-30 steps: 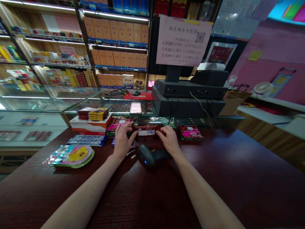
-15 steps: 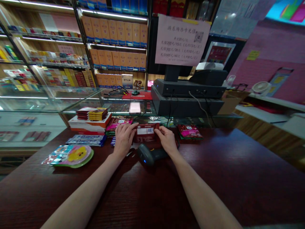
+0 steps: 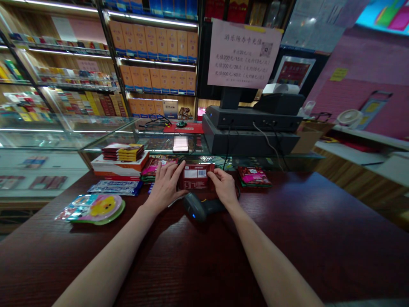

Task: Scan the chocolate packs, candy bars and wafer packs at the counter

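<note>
A dark red snack packet (image 3: 195, 177) with a white label and barcode faces me, upright beyond the barcode scanner. My right hand (image 3: 223, 185) pinches its right edge between thumb and fingers. At the packet's left edge, my left hand (image 3: 166, 186) has its fingers stretched out and spread; whether they touch the packet I cannot tell. Below the packet lies a black barcode scanner (image 3: 200, 208) with a small blue light, its handle partly behind my right wrist. Pink and brown packets (image 3: 155, 165) lie behind my left hand, which partly covers them.
On the left are blue-white packets (image 3: 115, 187), a white and orange box (image 3: 119, 165) topped with small packets, and a toy pack (image 3: 96, 209). A pile of pink packets (image 3: 254, 176) lies to the right. Behind stand the cash register (image 3: 251, 132) and a glass counter (image 3: 108, 143).
My left hand has loosened its hold and spread its fingers, shifting slightly left. The packet shows more of its left side. My right hand stays in place.
</note>
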`<state>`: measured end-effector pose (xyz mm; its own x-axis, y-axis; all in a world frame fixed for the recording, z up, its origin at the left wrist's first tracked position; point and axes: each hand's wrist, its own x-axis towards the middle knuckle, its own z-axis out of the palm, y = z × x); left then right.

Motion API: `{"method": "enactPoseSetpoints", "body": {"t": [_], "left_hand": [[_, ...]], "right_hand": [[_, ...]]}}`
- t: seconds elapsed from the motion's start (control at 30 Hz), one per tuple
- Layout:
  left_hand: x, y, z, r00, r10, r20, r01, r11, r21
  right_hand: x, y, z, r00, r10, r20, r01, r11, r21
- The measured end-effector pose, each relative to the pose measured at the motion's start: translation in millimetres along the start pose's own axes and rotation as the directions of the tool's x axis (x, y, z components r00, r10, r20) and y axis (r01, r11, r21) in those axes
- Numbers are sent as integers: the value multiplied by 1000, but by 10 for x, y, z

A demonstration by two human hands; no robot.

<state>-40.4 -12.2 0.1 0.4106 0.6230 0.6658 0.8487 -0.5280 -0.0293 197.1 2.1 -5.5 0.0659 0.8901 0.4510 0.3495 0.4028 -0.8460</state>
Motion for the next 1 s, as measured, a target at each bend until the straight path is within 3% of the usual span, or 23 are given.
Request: {"method": "enactPoseSetpoints", "body": {"t": [0.57,1.0], "left_hand": [[-24,75,0,997,-35,-68,38,998,51],[-25,61,-16,1000,-5,-5,5,1000,13]], "right_hand": [[-6,47,55,999,23,45,-26,997,67],[5,123,68,996,36,87,-43,996,78]]}}
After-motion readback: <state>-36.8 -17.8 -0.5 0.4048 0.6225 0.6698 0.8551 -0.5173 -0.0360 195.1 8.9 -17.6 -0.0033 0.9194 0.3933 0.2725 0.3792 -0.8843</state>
